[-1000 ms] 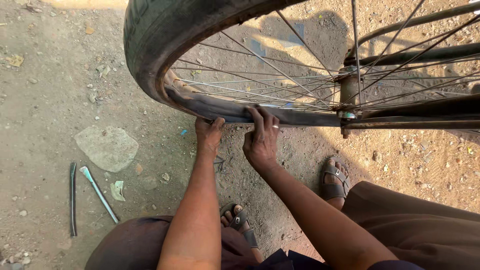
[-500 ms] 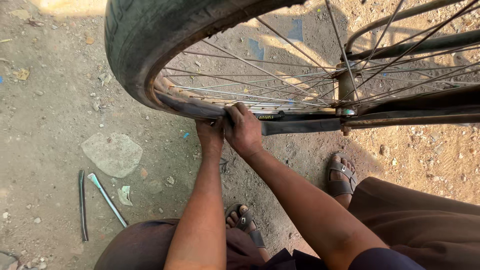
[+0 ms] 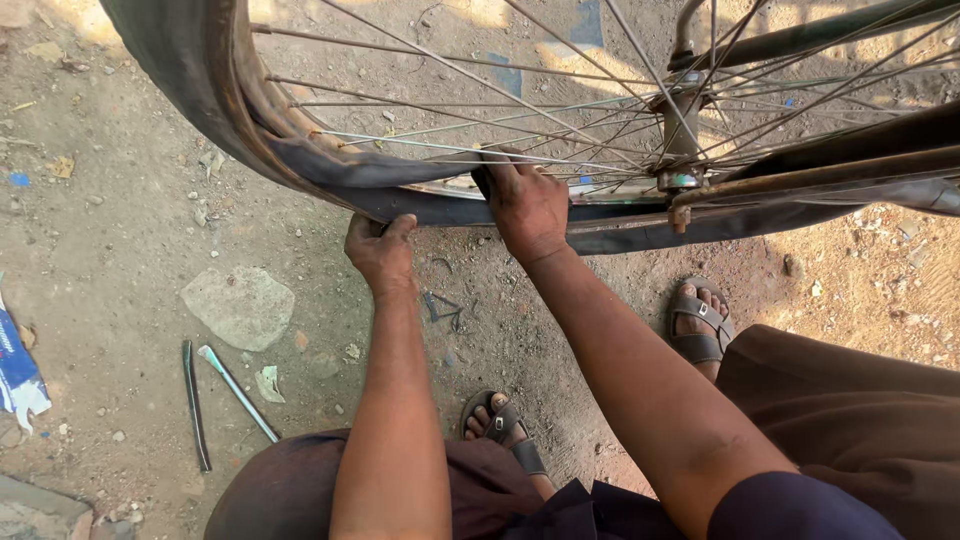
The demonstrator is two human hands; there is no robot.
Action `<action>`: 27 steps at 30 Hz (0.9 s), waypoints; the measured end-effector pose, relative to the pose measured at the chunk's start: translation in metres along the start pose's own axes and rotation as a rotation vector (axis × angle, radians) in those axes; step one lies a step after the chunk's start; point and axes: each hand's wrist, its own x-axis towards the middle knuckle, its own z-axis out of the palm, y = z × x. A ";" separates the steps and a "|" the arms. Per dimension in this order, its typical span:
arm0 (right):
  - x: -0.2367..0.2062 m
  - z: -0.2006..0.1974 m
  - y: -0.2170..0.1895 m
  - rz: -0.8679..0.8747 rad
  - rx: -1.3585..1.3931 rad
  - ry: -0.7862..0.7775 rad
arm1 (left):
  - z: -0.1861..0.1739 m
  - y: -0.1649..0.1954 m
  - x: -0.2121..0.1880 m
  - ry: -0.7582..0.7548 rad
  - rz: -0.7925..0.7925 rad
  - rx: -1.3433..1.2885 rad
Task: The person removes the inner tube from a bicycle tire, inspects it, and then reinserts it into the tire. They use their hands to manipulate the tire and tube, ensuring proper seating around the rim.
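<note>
Clearly, both hands, left hand (image 3: 380,250) and right hand (image 3: 527,205), grip the tyre (image 3: 300,170).

Black tyre (image 3: 190,80), silver spokes (image 3: 500,150), grey sandals (image 3: 700,320), brown dirt ground (image 3: 100,230).

Worn black tyre (image 3: 200,90) sits loose on the spoked wheel rim (image 3: 440,188).

Both hands gripped the bicycle tyre (image 3: 230,110) at the wheel's near rim: left hand (image 3: 380,250) underneath, right hand (image 3: 525,205) pressing beside it.
</note>
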 end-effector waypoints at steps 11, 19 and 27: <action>-0.005 -0.015 -0.005 0.003 0.033 -0.102 | 0.034 0.008 -0.029 0.266 0.206 0.672; -0.007 -0.015 -0.009 -0.053 0.070 -0.043 | 0.044 0.012 -0.018 0.333 0.184 0.730; -0.059 -0.013 -0.025 0.032 0.272 0.061 | 0.015 0.002 -0.015 0.003 0.162 0.228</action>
